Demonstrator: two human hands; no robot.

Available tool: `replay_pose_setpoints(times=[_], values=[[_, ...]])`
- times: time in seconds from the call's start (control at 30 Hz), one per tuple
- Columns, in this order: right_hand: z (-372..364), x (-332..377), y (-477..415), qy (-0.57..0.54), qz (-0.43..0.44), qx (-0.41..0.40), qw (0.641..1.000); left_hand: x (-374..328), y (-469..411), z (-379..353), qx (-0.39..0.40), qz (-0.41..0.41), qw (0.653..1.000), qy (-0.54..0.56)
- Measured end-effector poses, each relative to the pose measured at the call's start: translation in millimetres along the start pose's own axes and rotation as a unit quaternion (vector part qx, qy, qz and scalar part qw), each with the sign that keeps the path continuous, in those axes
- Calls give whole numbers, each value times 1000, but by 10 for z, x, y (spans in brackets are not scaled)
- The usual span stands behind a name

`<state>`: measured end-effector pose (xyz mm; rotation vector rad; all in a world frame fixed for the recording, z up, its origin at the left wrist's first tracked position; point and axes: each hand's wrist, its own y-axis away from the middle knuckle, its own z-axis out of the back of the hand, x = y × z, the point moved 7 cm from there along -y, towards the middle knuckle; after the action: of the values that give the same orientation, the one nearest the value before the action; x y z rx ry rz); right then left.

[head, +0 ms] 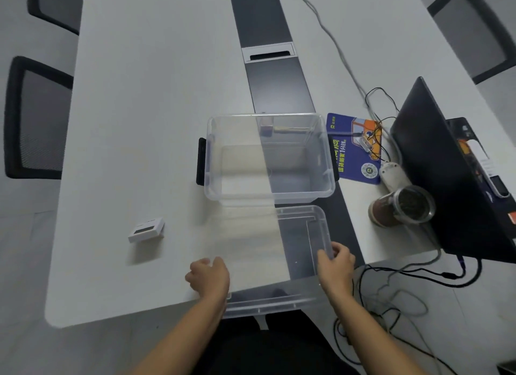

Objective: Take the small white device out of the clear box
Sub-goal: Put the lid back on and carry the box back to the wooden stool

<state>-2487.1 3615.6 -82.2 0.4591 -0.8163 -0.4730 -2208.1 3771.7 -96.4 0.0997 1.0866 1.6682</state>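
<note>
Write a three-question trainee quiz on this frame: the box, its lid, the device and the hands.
1. True or false: the small white device lies inside the clear box.
2. What do the left hand and right hand grip? A) lid B) laptop C) jar
3. Fill in: the device lies on the table, to the ___ of the box.

Key: 1 false, it lies on the table outside the open box. 2 A, the clear lid. 3 left.
</note>
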Motion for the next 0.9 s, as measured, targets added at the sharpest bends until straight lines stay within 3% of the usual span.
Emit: replay_pose_setpoints(times=[0.23,0.43,0.53,0.67,0.9], values=[[237,653,146,-76,161,-44,983,-680,252,392,-25,-224,973,58],[315,1569,-346,-15,297,-46,954,-1876,232,384,-27,-366,929,36],[302,1896,-644,35,329,-59,942,-2235,107,219,-14,-395,918,-15],[205,2006,-913,90,306,-48,946,-2398,-68,-43,5,-400,911,-101],[98,1671,-822,86,293,-42,951,-2165,-64,-43,-14,-415,907,-75]])
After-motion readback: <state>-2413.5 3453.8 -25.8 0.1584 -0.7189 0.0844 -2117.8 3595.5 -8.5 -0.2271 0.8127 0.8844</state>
